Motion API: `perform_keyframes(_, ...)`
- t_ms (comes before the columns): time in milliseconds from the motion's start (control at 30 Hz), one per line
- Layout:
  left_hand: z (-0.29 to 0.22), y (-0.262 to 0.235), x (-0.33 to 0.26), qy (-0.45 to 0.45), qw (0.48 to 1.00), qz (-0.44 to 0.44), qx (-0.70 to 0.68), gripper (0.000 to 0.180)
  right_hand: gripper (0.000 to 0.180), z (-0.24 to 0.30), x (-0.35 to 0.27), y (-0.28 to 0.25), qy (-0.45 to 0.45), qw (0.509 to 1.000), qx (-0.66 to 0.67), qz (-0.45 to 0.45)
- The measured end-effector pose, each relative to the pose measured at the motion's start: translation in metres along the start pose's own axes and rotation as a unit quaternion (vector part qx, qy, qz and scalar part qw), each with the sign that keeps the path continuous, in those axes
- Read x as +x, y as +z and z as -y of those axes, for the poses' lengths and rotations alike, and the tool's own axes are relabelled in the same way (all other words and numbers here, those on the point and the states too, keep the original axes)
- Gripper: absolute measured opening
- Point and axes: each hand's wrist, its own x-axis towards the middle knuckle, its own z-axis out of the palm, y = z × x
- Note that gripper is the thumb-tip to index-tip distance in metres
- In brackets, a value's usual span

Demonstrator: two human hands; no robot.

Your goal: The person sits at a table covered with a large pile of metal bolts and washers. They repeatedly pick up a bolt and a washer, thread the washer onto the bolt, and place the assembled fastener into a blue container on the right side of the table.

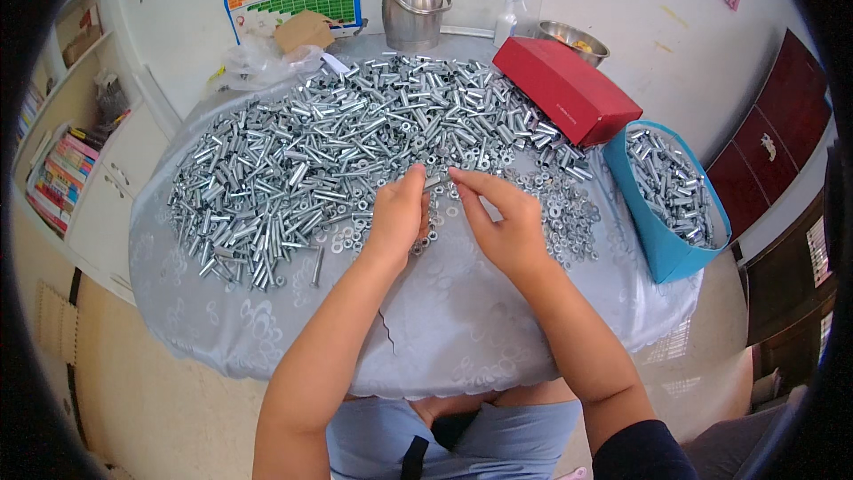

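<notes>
Over the near edge of a big heap of silvery bolts and sleeves [302, 142], my two hands meet. My left hand [400, 213] is closed around a short metal bolt [435, 183], thumb on top, the bolt pointing to the right. At the bolt's right end my right hand [511, 222] pinches with thumb and index finger; whether a small nut or washer sits between those fingertips is too small to tell. Loose washers [569, 218] lie spread just right of my right hand, and more washers [348, 236] lie beside my left wrist. A single bolt [317, 267] lies apart from the heap.
A blue fabric bin [671, 253] full of bolts stands at the table's right edge. Behind it are a red box [569, 89], a steel bowl [573, 36], a spray bottle [507, 18] and a metal pot [412, 9]. Plastic bags [267, 62] lie at the back left of the cloth-covered table [222, 320].
</notes>
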Motion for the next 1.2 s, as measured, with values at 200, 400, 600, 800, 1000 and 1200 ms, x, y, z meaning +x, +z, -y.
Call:
perform_keyframes(200, 0.0, 0.004, -0.001, -0.003, 1.0, 0.003, 0.026, 0.04, 0.017, 0.0, 0.001, 0.0, 0.067, 0.996, 0.053, -0.008)
perform_keyframes(400, 0.002, 0.005, -0.002, -0.038, 0.999, 0.026, -0.009, 0.039, 0.013, -0.002, -0.002, 0.003, 0.116, 0.989, 0.087, -0.022)
perform_keyframes(600, -0.003, 0.007, -0.004, -0.071, 0.995, 0.068, -0.029, 0.04, 0.014, 0.002, 0.005, -0.004, 0.279, 0.908, 0.313, 0.01)
perform_keyframes(800, -0.005, 0.008, -0.005, -0.085, 0.993, 0.077, -0.04, 0.04, 0.012, 0.004, 0.007, -0.006, 0.274, 0.898, 0.344, 0.009)
perform_keyframes(1000, -0.006, 0.009, -0.008, -0.091, 0.992, 0.072, -0.056, 0.041, 0.012, -0.003, 0.003, -0.002, 0.203, 0.942, 0.267, 0.013)
perform_keyframes(1200, -0.007, 0.009, -0.006, -0.086, 0.992, 0.082, -0.031, 0.041, 0.01, -0.003, 0.004, -0.003, 0.262, 0.903, 0.34, 0.003)
